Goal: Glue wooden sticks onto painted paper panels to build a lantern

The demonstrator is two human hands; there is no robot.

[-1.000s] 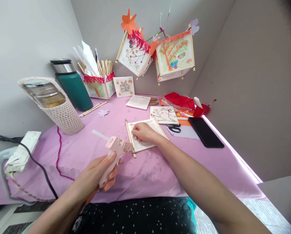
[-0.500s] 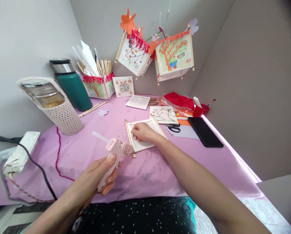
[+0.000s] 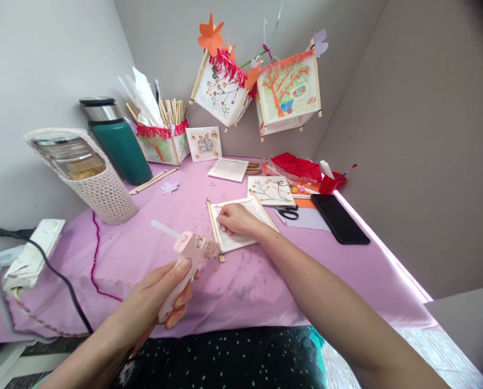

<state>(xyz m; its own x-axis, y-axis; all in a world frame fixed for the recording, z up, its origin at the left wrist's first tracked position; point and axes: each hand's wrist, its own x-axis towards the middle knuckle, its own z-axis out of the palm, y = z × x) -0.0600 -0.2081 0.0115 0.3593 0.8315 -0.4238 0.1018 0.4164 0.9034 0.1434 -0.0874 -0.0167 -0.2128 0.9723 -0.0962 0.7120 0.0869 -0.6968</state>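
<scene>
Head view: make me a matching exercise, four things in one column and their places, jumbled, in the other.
Things:
1. glue gun
2. phone
3. green bottle
4. stick-sided white frame

Places:
A. behind the knit-covered bottle
B. held in the left hand
C. under the right hand
D. lying on the right part of the table

Pairs: 1-B; 2-D; 3-A; 4-C

Lilac tablecloth, white frame, black phone
</scene>
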